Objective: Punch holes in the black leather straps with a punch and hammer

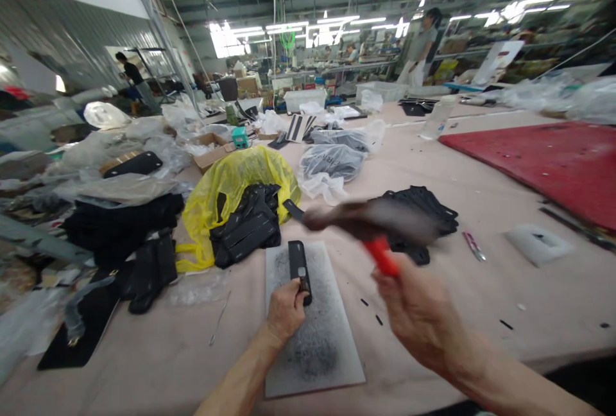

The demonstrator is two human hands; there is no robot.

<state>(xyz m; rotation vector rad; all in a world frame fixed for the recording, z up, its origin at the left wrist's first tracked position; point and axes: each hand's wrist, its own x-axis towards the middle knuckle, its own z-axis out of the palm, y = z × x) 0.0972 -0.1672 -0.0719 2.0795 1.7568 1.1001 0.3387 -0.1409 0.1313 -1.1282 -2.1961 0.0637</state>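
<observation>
I have the right hand (416,307) raised above the tabletop (409,377), its forearm slanting in from the lower right and the fingers wrapped round a smooth red handle. The hammer (370,218) on it is smeared by motion blur, its dark, brownish head lying roughly level in my view, well apart from the work. My left hand (287,308) is low, forearm angling up from the bottom edge, fingertips pinching a short metal tool (302,276) that stands near upright over the black strip (297,259); its lower end is hidden by my fingers. That strip, slim and round-cornered, lies lengthwise near the far end of a pale rectangular board (334,320), whose surface is heavily speckled with dark marks.

Beside the board on the right, small black slivers (378,320) dot the dull pinkish cover. Farther out I see pink-handled snips (474,246) and a white, spongy-looking block (539,246). Past the board on the left, a crinkled, translucent yellow bag (250,162) gapes around matte black pieces (250,230); a flat-lying heap of black cutouts (428,207) sits behind the hammer. Beyond are a cloudy plastic bag (332,162), a scuffed red sheet (539,159) and, deeper in, a standing person (422,50).
</observation>
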